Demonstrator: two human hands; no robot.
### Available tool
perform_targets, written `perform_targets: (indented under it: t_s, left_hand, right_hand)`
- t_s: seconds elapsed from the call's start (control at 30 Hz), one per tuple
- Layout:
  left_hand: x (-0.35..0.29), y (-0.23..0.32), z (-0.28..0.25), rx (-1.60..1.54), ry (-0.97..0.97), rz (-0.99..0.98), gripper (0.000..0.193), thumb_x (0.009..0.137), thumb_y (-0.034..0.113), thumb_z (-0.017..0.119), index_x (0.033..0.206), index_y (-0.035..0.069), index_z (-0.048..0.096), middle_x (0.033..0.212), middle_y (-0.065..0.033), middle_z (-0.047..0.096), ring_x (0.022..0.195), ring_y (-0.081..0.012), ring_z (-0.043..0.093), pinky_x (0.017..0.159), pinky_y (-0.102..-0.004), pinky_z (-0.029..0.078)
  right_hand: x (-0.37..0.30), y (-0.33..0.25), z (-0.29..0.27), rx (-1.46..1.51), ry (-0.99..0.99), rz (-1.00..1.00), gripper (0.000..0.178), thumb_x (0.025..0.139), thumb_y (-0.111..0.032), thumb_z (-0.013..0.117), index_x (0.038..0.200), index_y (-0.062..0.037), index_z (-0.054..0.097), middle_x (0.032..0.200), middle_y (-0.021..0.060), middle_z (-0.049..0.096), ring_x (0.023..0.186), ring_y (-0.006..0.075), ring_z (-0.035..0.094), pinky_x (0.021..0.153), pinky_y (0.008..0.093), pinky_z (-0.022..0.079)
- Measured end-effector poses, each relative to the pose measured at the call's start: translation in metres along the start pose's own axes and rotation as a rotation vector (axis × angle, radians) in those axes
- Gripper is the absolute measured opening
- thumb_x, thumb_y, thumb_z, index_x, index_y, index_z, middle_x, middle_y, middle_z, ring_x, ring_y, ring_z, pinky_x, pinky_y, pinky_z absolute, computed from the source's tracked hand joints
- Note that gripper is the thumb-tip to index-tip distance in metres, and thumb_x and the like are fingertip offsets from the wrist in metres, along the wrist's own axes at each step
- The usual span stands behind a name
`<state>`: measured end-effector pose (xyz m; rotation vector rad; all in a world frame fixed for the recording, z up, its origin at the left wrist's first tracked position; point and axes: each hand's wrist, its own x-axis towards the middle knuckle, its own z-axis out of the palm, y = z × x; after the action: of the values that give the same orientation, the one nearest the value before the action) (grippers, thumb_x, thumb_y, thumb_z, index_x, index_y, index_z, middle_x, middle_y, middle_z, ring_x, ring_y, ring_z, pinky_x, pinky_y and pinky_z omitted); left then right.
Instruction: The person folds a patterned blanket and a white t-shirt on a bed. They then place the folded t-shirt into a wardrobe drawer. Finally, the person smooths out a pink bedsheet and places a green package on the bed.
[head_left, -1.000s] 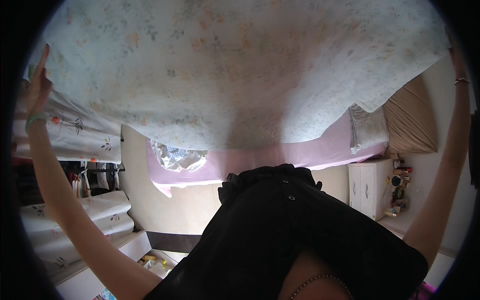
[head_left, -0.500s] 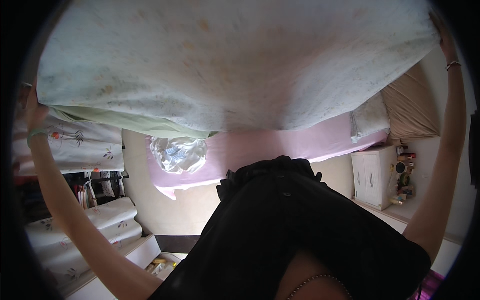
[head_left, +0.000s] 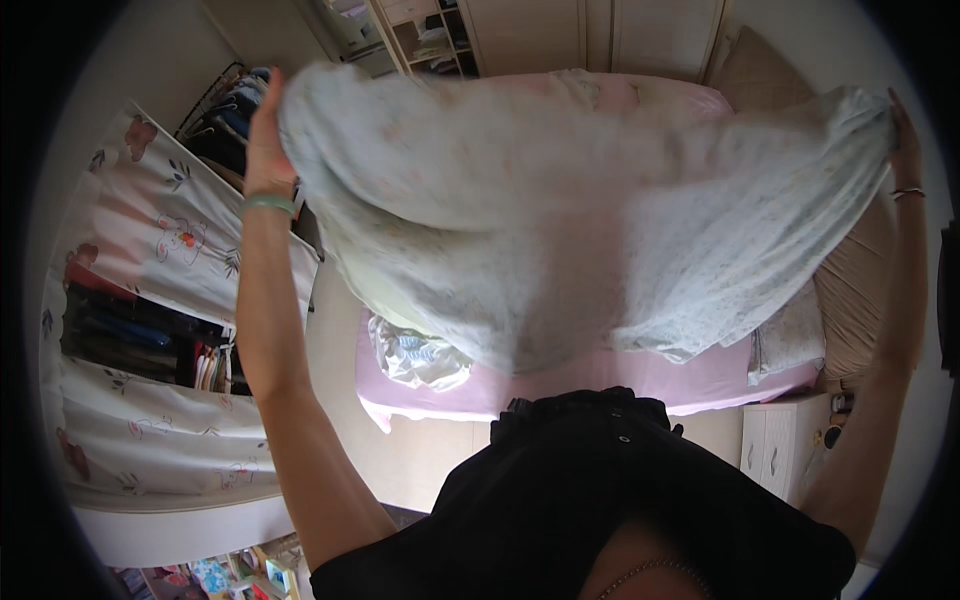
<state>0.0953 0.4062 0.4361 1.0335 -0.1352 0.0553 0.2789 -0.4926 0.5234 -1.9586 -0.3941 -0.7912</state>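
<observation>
Right now, your left hand (head_left: 268, 140) in the upper left of the frame and your right hand (head_left: 904, 145) in the upper right both grip the edge of the pale flowery cover (head_left: 450, 230). It hangs across the upper middle, hiding much of the pink bed (head_left: 690, 385), with a white bundle (head_left: 425, 360) left of the middle. I'd say you are partway: the cover is pulled wide, but it droops in folds and is not lying flat.
</observation>
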Motion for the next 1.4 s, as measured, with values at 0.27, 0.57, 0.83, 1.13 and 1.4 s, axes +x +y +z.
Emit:
perform_targets:
  t_s: [0.27,0.57,0.83,1.13,1.4]
  left_hand:
    - [0.003,-0.104,0.161,0.009,-0.103,-0.302,0.030,0.093,0.027,0.058,0.111,0.004,0.062,0.108,-0.0083,0.066,0.099,-0.0200,0.063,0.089,-0.0352,0.049]
    - [-0.008,-0.122,0.197,0.191,-0.289,-0.318,0.021,0.091,0.017,0.061,0.107,0.005,0.062,0.105,-0.0035,0.065,0.095,-0.0127,0.062,0.082,-0.0264,0.048]
    - [-0.023,-0.129,0.176,0.213,-0.234,-0.375,0.024,0.091,0.018,0.061,0.109,0.003,0.061,0.105,-0.0019,0.064,0.097,-0.0104,0.060,0.086,-0.0252,0.047]
    - [-0.020,-0.163,0.199,0.360,-0.154,-0.203,0.025,0.089,0.022,0.064,0.106,0.003,0.063,0.104,-0.0012,0.062,0.095,-0.0091,0.056,0.084,-0.0227,0.042]
    - [-0.030,-0.180,0.178,0.509,-0.264,-0.153,0.027,0.088,0.009,0.060,0.113,0.001,0.063,0.108,-0.0047,0.064,0.097,-0.0108,0.060,0.085,-0.0247,0.047]
  right_hand:
    - [-0.160,-0.169,0.291,0.357,-0.496,0.152,0.041,0.088,-0.035,0.062,0.114,-0.0042,0.066,0.107,0.0043,0.066,0.098,0.0114,0.059,0.087,0.0251,0.045]
    - [-0.207,-0.209,0.371,0.399,-0.755,0.190,0.031,0.087,-0.029,0.067,0.092,0.0011,0.069,0.077,-0.0003,0.060,0.071,0.0049,0.049,0.064,0.0213,0.040]
    - [-0.232,-0.194,0.367,0.496,-0.654,0.218,0.024,0.091,-0.023,0.062,0.086,0.0001,0.068,0.078,-0.0041,0.060,0.073,0.0025,0.048,0.065,0.0198,0.039]
    - [-0.255,-0.214,0.377,0.351,-0.527,0.072,0.035,0.085,-0.035,0.069,0.075,-0.0024,0.060,0.071,0.0002,0.057,0.069,0.0056,0.049,0.062,0.0235,0.041]
    - [-0.258,-0.189,0.367,0.953,-0.572,0.660,0.021,0.092,-0.023,0.061,0.092,-0.0028,0.066,0.083,0.0009,0.065,0.069,0.0077,0.060,0.062,0.0235,0.048]
